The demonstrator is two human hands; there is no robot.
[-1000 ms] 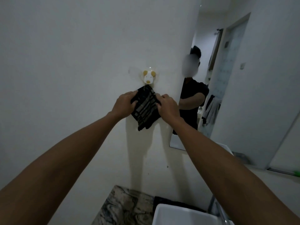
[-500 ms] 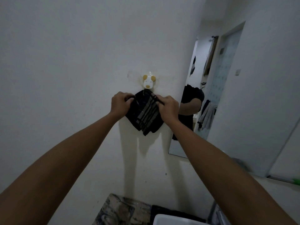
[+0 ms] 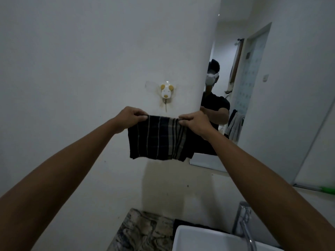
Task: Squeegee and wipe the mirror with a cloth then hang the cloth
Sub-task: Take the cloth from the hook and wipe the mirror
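Below the wall hook (image 3: 165, 94), cloth (image 3: 157, 137) now spread.

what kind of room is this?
Most likely a home bathroom: a white ceramic basin with a chrome tap beside a marbled stone counter, a frameless wall mirror above it, and a white dog-shaped adhesive wall hook.

A home bathroom: a white basin (image 3: 199, 238) with a chrome tap (image 3: 243, 223) sits on a marbled counter (image 3: 145, 230) against a plain white wall (image 3: 90, 60), a mirror (image 3: 253, 87) is fixed above it, and a small dog-faced hook (image 3: 166, 91) sticks to the wall; the mirror reflects a patterned door and a towel hanging behind the person
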